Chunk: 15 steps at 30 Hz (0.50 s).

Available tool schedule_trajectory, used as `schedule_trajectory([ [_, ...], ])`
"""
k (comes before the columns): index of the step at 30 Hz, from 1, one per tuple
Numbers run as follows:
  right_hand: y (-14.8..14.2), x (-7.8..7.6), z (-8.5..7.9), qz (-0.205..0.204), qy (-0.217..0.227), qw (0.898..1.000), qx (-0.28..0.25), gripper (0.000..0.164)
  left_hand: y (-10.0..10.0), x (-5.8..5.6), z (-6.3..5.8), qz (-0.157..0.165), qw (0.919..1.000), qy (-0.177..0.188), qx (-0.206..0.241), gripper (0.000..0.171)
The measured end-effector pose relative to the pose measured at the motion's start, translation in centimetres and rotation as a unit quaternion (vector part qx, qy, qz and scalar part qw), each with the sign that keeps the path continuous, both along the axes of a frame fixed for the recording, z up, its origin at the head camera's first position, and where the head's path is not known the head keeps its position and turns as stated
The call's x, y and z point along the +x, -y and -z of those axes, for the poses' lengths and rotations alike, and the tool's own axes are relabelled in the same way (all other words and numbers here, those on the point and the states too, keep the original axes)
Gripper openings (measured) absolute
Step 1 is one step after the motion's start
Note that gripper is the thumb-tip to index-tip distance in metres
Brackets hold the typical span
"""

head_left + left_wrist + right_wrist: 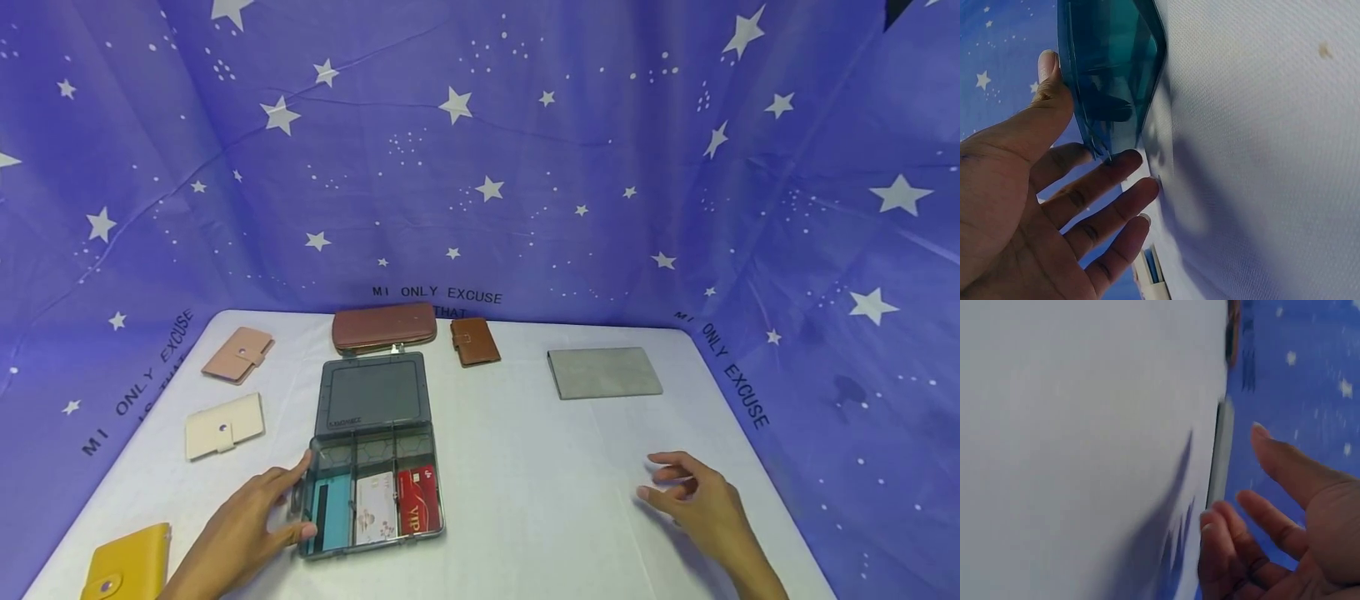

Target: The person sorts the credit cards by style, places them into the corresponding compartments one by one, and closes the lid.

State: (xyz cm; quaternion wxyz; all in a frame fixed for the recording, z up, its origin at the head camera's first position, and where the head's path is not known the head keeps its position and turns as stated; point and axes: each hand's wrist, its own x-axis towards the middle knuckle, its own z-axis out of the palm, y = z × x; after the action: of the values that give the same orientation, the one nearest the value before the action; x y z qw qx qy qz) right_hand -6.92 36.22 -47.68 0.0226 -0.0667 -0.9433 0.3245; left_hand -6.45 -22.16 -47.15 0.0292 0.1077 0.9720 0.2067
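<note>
A grey see-through plastic box (372, 550) lies with its lid (375, 392) folded back. In its front compartments are a teal card (337, 508) with a black stripe, a white patterned card (375, 504) and a red VIP card (417, 500). My left hand (243, 521) is at the box's left side, thumb and index finger touching it; its other fingers spread loosely below in the left wrist view. Over the right part of the table, my right hand (701, 504) hovers with loosely bent fingers and nothing in them. The grey wallet (606, 372) lies beyond it.
Behind the box lie a maroon zip wallet (384, 327) and a brown card holder (475, 342). Pink (238, 354), cream (225, 425) and yellow card holders (131, 562) line the left side. A purple star-print curtain (480, 150) surrounds the white table (525, 483).
</note>
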Motion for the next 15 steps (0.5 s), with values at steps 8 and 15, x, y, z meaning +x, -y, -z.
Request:
schedule_trajectory([
  [8, -5.4, 0.9, 0.3, 0.049, 0.094, 0.986, 0.13, 0.091, 0.0, 0.1, 0.0, 0.002, 0.9998, -0.016, -0.006, 0.094],
  [15, -5.8, 0.8, 0.1, 0.041, 0.107, 0.985, 0.128, 0.088, 0.0, 0.1, 0.0, -0.001, 1.0, -0.001, -0.002, 0.095],
])
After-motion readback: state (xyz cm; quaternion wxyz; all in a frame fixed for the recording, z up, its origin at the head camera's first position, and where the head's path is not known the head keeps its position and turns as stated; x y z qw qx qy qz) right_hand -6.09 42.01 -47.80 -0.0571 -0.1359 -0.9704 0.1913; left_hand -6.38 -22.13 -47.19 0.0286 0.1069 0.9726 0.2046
